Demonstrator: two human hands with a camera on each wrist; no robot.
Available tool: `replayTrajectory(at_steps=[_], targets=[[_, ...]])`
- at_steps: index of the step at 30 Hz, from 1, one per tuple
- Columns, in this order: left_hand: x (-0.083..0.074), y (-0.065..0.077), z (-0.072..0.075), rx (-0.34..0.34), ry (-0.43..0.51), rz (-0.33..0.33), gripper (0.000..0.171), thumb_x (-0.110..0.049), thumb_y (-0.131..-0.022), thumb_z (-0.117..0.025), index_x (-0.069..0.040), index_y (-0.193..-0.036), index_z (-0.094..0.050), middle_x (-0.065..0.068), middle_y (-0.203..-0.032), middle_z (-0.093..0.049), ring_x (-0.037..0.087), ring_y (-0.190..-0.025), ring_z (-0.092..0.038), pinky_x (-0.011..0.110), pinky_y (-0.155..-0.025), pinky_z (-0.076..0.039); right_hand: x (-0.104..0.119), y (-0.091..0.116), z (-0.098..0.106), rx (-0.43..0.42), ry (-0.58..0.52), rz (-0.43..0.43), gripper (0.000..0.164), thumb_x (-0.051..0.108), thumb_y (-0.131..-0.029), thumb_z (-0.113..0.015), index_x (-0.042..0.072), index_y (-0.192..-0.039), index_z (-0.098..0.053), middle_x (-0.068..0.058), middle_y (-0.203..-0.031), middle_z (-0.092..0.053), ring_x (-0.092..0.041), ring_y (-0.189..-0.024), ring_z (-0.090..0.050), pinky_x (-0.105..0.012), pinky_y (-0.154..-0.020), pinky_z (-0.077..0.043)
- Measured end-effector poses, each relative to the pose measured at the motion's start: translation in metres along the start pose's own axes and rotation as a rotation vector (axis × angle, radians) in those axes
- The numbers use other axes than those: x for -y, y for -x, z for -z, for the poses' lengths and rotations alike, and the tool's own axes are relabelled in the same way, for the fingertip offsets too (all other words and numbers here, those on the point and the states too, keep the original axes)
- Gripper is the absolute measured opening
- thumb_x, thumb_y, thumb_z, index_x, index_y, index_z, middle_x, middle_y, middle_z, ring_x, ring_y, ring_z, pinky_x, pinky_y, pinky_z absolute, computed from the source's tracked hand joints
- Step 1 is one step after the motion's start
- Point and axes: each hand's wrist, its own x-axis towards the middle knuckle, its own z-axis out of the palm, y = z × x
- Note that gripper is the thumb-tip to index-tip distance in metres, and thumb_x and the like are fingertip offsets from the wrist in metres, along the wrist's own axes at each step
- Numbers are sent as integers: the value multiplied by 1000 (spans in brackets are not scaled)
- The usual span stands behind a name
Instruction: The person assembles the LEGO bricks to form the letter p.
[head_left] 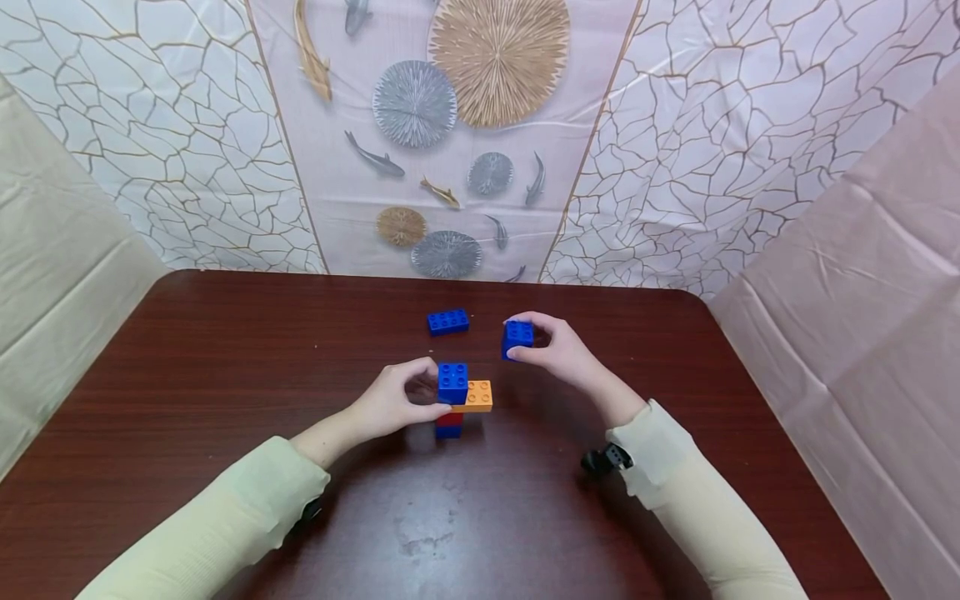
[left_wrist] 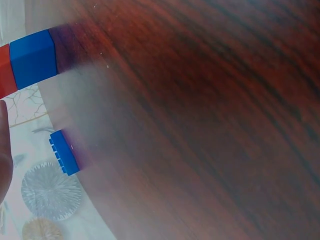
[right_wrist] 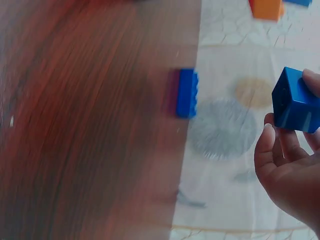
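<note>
My left hand grips a small upright stack of toy building bricks between thumb and fingers. Topmost is a square blue brick. Beneath it an orange brick juts out to the right, above a red brick and a blue bottom brick. The left wrist view shows only the stack's lower blue brick and part of the red. To the right of the stack and apart from it, my right hand pinches another square blue brick, raised off the table in the right wrist view.
A longer blue brick lies studs up on the dark wooden table, behind the stack. Patterned cloth hangs at the table's far edge, with plain cloth along both sides.
</note>
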Motion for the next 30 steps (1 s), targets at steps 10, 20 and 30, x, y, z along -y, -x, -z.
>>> replayTrajectory(at_steps=[10,20,30], targets=[[1,0,1,30,53,27,29,-13,-78,-75,-7,-98,-54,13,-99,-68,21,-89,-68,28,-77,-56,22,17,-16,83,-16,78,43,15,-83,-70,5,-122,-57,-17,-109,-62,-23,-88,-55,-30,-75,-51],[-1,0,1,37,64,27,30,-12,-78,-75,-8,-98,-54,13,-101,-68,22,-92,-67,29,-79,-56,23,24,-30,155,-30,126,42,10,-81,-71,1,-120,-57,-16,-105,-64,-21,-84,-53,-30,-72,-51],[-1,-2,2,57,107,30,29,-10,-78,-75,-5,-97,-54,15,-101,-67,23,-93,-67,28,-77,-56,23,28,-31,146,11,136,41,12,-81,-71,4,-119,-58,-15,-103,-64,-21,-82,-53,-28,-71,-52]])
